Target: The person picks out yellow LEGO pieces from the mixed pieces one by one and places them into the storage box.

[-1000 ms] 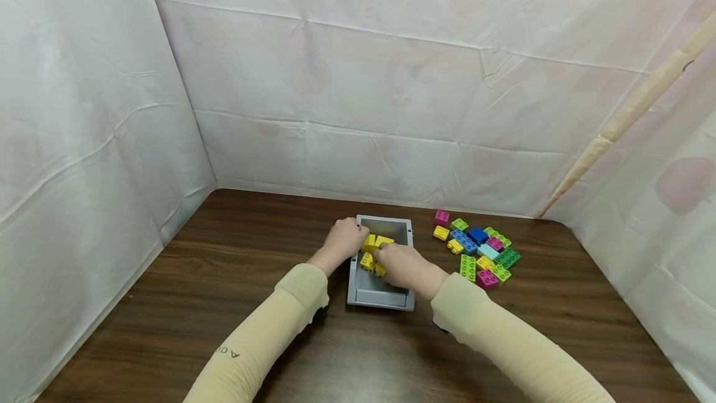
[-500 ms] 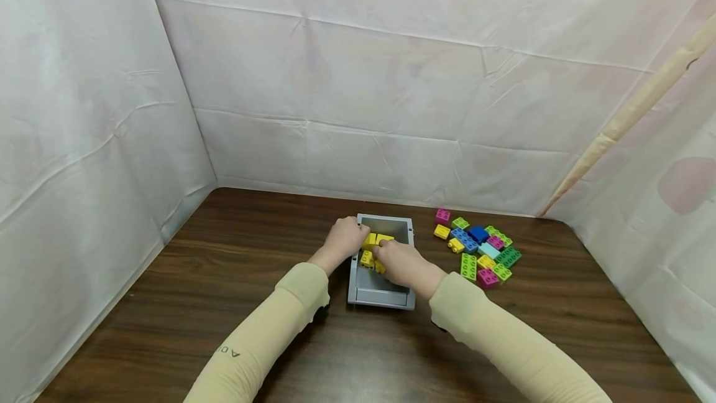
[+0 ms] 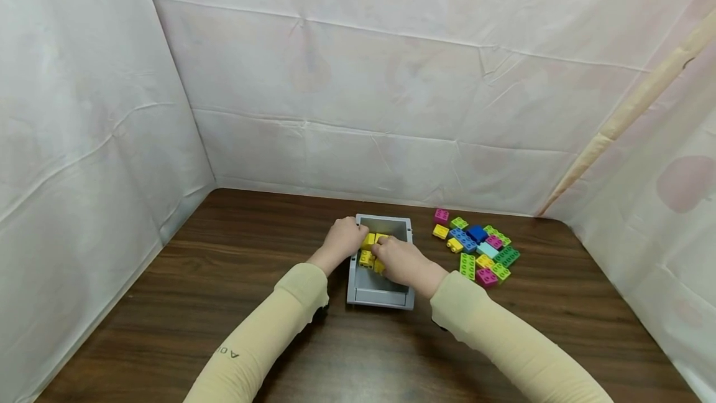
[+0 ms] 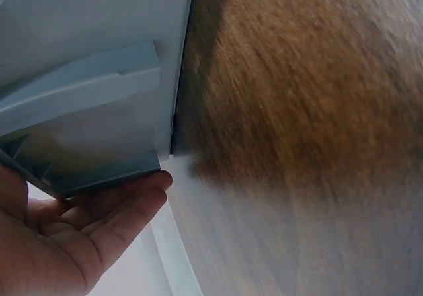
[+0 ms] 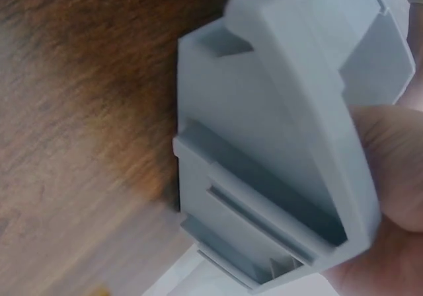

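Two hands were counted, the left hand (image 3: 345,241) and the right hand (image 3: 404,263), with two sleeves (image 3: 302,294). One grey bin (image 3: 383,297) was seen on one table (image 3: 369,353). In the bin, partly hidden, four yellow bricks (image 3: 366,259) could be counted. Beside it, fourteen were tallied: three magenta bricks (image 3: 486,277), four lime bricks (image 3: 467,267), three loose yellow bricks (image 3: 440,232), two blue bricks (image 3: 477,233), one light-blue brick (image 3: 487,250), one dark-green brick (image 3: 506,257).

One far view, two near
The head camera looks forward and down at the grey, oblong plastic box (image 3: 381,298); each wrist camera sees its outside close up.
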